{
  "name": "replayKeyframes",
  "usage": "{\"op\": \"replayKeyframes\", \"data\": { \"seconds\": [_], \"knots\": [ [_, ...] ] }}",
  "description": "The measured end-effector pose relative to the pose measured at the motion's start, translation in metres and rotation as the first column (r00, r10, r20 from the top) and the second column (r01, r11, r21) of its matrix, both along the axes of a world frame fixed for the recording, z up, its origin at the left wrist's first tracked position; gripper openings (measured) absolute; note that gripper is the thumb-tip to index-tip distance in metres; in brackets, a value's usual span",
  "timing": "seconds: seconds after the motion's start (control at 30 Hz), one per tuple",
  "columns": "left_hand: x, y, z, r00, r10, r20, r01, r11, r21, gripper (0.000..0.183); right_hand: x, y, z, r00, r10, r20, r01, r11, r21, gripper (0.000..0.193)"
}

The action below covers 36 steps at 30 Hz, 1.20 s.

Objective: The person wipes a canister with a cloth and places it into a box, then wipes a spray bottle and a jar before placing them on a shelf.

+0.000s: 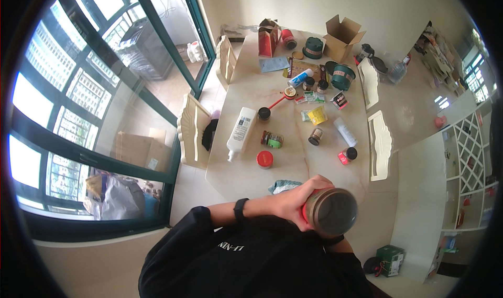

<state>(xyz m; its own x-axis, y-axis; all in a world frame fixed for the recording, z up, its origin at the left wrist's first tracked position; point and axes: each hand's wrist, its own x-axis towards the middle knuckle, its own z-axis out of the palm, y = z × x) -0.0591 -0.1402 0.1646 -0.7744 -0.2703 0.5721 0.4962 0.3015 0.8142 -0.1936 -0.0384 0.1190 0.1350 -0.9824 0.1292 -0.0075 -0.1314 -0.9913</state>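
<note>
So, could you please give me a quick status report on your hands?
Left hand gripping the jar. Right hand hidden, apparently behind it. Cloth on table, just beyond left hand.

The right fingers are hidden behind the round jar [336, 212], its inside too murky to tell.

A pale table [241, 177] bears a white bottle [242, 132] (lying flat) and a cardboard box [340, 40].

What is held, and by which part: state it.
The left hand holds a round jar by its side; the right hand is hidden behind it, so its hold cannot be told.
</note>
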Motion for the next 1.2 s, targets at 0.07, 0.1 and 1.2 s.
{"op": "replayKeyframes", "data": {
  "seconds": [0.07, 0.1, 1.2],
  "knots": [
    [0.015, -0.008, -0.003, 0.997, -0.011, 0.078, 0.013, 0.999, -0.029, 0.099, -0.001, 0.002, 0.003, 0.999, 0.015, -0.052, -0.015, 1.0, -0.007, 0.044],
    [0.024, -0.012, -0.004, 0.986, -0.029, 0.162, 0.04, 0.997, -0.063, 0.101, -0.001, 0.002, 0.006, 0.998, 0.023, -0.058, -0.023, 1.0, -0.002, 0.044],
    [0.083, 0.077, -0.038, 0.955, 0.26, -0.142, -0.218, 0.941, 0.259, 0.106, 0.075, 0.088, 0.022, 0.961, -0.273, -0.051, 0.272, 0.885, 0.379, 0.05]
  ]
}}
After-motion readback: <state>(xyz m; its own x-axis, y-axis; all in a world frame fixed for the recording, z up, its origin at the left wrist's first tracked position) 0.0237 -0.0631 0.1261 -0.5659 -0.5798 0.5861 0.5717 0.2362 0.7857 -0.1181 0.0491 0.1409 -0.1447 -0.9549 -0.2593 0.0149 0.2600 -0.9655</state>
